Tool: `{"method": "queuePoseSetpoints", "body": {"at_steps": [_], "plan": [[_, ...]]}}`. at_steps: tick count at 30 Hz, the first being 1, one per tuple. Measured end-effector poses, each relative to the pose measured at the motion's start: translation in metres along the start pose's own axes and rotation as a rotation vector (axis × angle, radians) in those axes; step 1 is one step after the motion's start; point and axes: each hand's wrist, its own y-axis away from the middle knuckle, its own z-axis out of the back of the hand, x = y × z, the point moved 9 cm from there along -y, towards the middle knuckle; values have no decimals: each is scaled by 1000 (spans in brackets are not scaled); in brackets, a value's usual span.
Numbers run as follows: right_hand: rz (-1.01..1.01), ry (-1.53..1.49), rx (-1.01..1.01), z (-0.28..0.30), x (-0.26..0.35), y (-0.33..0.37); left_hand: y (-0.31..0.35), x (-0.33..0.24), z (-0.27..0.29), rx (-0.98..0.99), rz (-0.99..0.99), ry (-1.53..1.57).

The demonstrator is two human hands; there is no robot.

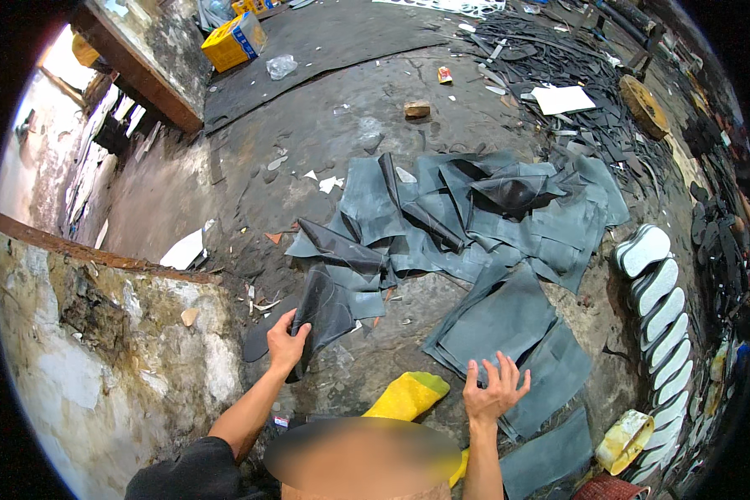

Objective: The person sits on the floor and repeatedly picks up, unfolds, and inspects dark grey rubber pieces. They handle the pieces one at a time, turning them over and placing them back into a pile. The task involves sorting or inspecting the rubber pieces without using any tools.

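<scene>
While left hand [287, 342] grips a rubber sheet's [323, 310] edge, right hand [493, 390] hovers open

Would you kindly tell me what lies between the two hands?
In the head view, a yellow glove-like item on bare floor lies between the left hand and right hand.

floor [325, 142]: grimy grey concrete, centre of frame
rubber sheets [475, 217]: dark pile, middle
shoe soles [654, 292]: white row, right edge
cardboard box [235, 40]: yellow, upper left
white paper [563, 99]: upper right

Dark grey rubber sheets [475, 225], yellow cloth [408, 396], white soles [654, 292].
</scene>
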Motion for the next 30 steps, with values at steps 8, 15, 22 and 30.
{"method": "queuePoseSetpoints", "body": {"at_steps": [8,15,22,30], "plan": [[-709,-1363,748,-117,112,12,42,-56,-27,600,391,844],[-795,-1729,645,-106,135,-11,86,-129,-97,1164,614,1344],[-450,-990,524,-63,123,-24,77,-121,-123,1099,217,709],[-108,-932,338,-36,134,-34,61,-91,-140,957,485,994]]}}
